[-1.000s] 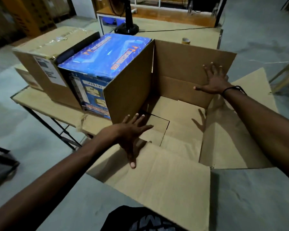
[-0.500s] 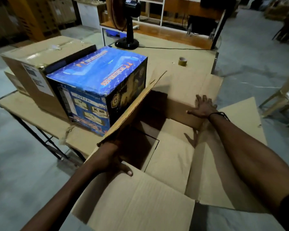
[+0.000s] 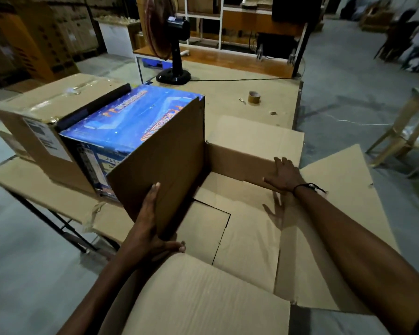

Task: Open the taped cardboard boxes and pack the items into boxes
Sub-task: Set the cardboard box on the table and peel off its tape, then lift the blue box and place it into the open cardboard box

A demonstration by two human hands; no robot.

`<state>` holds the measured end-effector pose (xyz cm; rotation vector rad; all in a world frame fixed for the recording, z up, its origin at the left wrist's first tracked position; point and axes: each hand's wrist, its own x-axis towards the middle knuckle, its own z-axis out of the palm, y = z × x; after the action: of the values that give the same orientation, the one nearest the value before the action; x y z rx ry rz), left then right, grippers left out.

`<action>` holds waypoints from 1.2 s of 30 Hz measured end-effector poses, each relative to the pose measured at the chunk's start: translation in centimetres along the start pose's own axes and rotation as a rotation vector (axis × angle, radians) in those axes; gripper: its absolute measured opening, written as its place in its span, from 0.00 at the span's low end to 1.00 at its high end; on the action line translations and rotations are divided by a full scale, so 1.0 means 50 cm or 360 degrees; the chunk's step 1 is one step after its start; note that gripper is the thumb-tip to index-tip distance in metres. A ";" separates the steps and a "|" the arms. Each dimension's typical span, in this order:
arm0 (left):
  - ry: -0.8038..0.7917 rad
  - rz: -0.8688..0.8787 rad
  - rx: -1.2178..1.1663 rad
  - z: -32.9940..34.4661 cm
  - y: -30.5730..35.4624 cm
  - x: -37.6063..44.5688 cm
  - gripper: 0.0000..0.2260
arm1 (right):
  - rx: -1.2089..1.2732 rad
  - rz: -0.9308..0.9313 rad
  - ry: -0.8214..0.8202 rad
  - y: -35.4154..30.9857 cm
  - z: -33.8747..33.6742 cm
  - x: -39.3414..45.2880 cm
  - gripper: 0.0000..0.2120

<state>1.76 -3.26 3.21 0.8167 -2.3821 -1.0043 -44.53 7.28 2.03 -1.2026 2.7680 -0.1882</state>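
A large open cardboard box (image 3: pixel 242 235) lies in front of me with its flaps spread out. My left hand (image 3: pixel 150 228) grips the near edge of the box's left flap (image 3: pixel 165 163), which stands upright. My right hand (image 3: pixel 284 175) presses flat, fingers spread, against the inside of the far wall near the right corner. A blue printed box (image 3: pixel 121 126) stands just left of the upright flap. Beside it, further left, sits a taped brown cardboard box (image 3: pixel 44 117) with a white label.
The boxes rest on a cardboard-covered table (image 3: pixel 228 93). A roll of brown tape (image 3: pixel 254 97) lies on it behind the open box, and a black standing fan (image 3: pixel 172 47) stands at the back. A wooden stool (image 3: pixel 406 131) is on the floor to the right.
The left flap went from folded outward against the blue box to upright. My left hand moved from under the flap to gripping its near edge. My right hand stayed on the far wall.
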 end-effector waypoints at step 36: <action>0.0547 0.0274 0.0037 -0.276 -0.157 0.149 0.28 | 0.1337 -0.0364 0.0633 -0.802 -0.018 -0.469 0.38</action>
<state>7.05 -19.45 7.40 0.7127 -2.1293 -0.7055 0.05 -2.62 10.71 -1.2857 2.3222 -1.5617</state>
